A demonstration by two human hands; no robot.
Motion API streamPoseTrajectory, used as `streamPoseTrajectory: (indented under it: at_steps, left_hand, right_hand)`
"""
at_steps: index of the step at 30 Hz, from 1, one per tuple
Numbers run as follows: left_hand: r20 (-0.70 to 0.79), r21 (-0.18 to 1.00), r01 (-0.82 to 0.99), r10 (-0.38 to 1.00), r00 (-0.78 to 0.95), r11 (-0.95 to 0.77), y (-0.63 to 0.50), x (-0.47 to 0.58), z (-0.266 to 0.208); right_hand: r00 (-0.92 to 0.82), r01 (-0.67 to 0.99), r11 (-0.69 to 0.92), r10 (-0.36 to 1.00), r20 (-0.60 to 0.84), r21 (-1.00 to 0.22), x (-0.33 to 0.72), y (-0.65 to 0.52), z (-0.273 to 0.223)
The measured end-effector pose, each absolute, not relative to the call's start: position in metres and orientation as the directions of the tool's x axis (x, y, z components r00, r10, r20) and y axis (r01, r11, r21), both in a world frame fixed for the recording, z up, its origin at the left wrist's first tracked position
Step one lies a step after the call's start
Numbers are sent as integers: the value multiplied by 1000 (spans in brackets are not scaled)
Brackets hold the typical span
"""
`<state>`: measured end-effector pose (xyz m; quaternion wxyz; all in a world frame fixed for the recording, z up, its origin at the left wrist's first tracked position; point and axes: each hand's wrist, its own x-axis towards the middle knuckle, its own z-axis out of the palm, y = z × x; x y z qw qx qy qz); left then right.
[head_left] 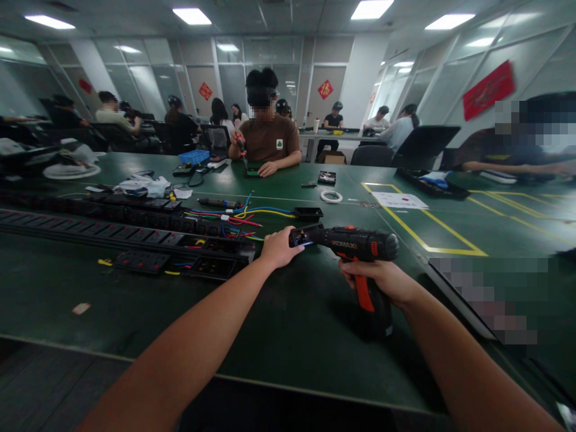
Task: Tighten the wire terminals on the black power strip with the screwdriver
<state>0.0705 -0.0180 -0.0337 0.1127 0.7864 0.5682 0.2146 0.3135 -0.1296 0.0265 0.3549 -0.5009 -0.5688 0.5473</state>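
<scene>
My right hand [378, 277] is wrapped round the orange grip of a black cordless drill [360, 243], which lies level and points left. Its nose reaches a small black housing [297, 237] that my left hand [279, 247] grips from the left, just above the table. Whether the bit touches a screw inside cannot be made out. Beyond my left hand sits another black housing [308, 213], with blue and yellow wires [270, 210] running to it. Long black power strips [90, 228] with rows of sockets lie to the left.
Across the green table [180, 324], a co-worker [265, 141] holds a red screwdriver. A roll of white tape [331, 196], a paper sheet [399, 200] and a blue basket [194, 157] lie farther back. A black-handled tool [219, 203] rests near the wires. Another person sits at the right.
</scene>
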Motion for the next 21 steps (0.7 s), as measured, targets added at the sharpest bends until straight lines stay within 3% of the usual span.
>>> streamPoseTrajectory:
  at_steps: [21]
  left_hand:
    - [218,425,845,943,252,-324,-19,71,-33]
  right_hand:
    - [-240,125,-172,950,-198,-977,317,-127,26]
